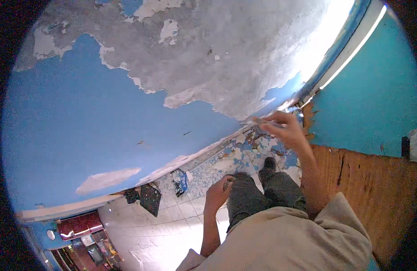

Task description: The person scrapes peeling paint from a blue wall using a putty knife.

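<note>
My right hand [285, 128] is raised near the lower wall, fingers pinched around a thin hand tool [260, 121], perhaps a scraper; blur hides its exact shape. The tool's tip lies close to the bottom edge of the blue painted wall [127, 125]; contact cannot be made out. Much of the wall's paint has come away in ragged patches, baring grey plaster [212, 50]. By my left thigh my left hand [216, 193] hangs with its fingers curled. A small dark shape shows at them, but I cannot tell whether they hold it.
Paint flakes [242, 149] litter the tiled floor [171, 216] along the wall. A dark angular object [150, 199] and a blue and black item [179, 183] stand by the baseboard. To the right is a teal and bare-wood door [364, 111]. Far left stands a cluttered shelf unit [93, 242].
</note>
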Demonstrator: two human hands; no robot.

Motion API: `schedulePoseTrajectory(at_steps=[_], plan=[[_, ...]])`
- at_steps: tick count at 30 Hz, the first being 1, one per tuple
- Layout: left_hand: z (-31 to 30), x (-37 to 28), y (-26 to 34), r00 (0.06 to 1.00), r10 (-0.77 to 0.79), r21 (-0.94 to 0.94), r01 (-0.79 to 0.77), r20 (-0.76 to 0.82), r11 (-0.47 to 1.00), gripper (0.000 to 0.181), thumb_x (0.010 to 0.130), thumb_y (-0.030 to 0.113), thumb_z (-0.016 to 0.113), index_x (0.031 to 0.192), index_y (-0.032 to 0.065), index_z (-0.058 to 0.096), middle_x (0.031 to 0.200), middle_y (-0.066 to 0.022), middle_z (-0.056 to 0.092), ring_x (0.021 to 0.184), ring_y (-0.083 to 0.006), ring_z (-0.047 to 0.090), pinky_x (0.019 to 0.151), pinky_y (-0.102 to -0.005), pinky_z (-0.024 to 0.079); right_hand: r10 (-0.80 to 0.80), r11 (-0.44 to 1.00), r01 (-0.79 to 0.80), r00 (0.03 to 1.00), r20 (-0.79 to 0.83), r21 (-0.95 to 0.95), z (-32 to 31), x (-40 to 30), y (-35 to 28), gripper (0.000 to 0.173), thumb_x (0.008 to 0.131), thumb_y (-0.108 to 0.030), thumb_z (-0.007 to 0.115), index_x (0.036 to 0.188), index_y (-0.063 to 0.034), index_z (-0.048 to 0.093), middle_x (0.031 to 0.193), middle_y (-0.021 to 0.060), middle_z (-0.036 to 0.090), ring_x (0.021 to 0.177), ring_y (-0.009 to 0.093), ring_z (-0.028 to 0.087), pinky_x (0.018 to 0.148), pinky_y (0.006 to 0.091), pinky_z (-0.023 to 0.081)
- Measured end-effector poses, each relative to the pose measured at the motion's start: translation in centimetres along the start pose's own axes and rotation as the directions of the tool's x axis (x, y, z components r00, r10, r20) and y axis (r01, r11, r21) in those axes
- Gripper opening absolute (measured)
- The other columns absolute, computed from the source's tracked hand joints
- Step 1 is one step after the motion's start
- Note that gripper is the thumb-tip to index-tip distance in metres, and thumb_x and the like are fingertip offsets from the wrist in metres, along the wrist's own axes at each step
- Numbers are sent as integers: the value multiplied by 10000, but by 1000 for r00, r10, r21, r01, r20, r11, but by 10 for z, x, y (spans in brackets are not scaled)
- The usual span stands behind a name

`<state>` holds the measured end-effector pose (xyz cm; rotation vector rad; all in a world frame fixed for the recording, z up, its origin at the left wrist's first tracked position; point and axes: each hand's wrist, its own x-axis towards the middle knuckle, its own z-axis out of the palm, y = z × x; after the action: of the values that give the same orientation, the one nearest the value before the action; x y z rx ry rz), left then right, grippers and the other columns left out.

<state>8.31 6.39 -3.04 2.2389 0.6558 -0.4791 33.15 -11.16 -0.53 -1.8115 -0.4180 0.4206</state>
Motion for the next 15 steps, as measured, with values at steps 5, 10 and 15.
schedulePoseTrajectory(at_steps=[5,10,15], plan=[[-7,-15,-8,985,-168,-5,168,35,986,214,847,291,510,1047,228,549,755,-121,614,722,-302,609,640,-398,468,112,990,-111,994,-2,92,-48,-9,-17,286,692,-235,727,812,7,636,750,35,632,691,113,569,621,258,454],[-8,-12,1,998,-15,-47,13,-56,999,212,848,292,504,1039,218,559,839,-91,633,757,-299,608,655,-397,471,79,989,-80,997,-13,-123,11,8,-49,295,699,-304,714,844,-61,628,718,87,613,673,154,589,604,306,463],[-7,-9,3,999,-14,-78,11,-45,997,217,852,283,494,1044,206,559,872,-89,636,784,-292,610,671,-396,475,-86,985,64,987,134,158,-9,2,-55,207,739,-217,694,822,-46,612,701,45,587,637,91,538,541,247,427]])
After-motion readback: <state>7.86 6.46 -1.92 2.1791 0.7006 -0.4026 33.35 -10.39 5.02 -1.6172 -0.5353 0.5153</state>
